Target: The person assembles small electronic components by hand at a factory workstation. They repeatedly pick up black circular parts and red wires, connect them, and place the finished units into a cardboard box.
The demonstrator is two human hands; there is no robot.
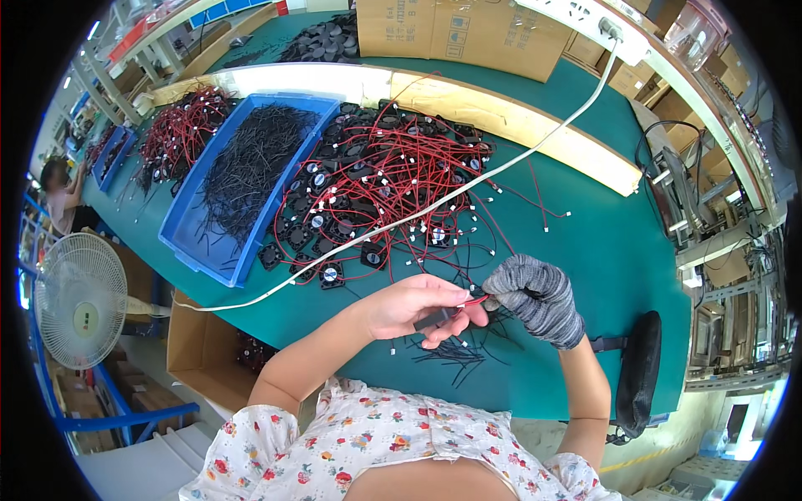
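Observation:
My left hand (409,305), bare, is closed on a small black cooling fan (434,318) above the near part of the green table. Red and black wires (478,301) run from the fan toward my right. My right hand (539,301) wears a grey knitted glove, and its fingertips pinch those wires close to the left fingers. What exactly lies between the gloved fingertips is hidden. Below both hands, loose thin black sleeves (459,355) are scattered on the table. Just beyond them spreads a heap of black fans with red wires and white connectors (376,179).
A blue tray (188,238) of black sleeves (259,159) stands left of the heap. A white cable (468,185) crosses over the heap. Behind runs a pale barrier (518,125); a black padded piece (639,376) sits at the right edge. A person (67,196) is far left.

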